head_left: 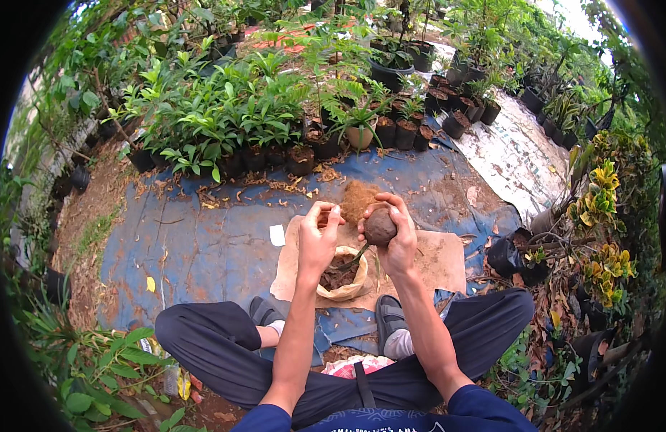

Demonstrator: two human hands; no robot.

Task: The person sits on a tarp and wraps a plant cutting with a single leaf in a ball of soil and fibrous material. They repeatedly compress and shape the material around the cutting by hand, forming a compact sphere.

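Note:
A round, dark brown ball of soil [380,227] rests in my right hand [399,245], whose fingers curl around it. Green strap-like leaves [360,254] hang below the ball, over a cloth-sided bag [360,283] of dark soil. To the left of the ball, and apart from it, my left hand [318,237] is raised with thumb and fingertips close together. Whether something thin is pinched there is too small to tell. Just beyond both hands lies a heap of brown coir fibre [359,197]. Under the bag is a soil-dusted tan sheet [441,259].
A worn blue tarpaulin [203,237] covers the ground, with a small white card [277,235] on it. Leafy potted plants [230,108] and black nursery bags [406,134] line the far side. A white sheet [506,156] and a tipped black bag [506,256] lie at the right.

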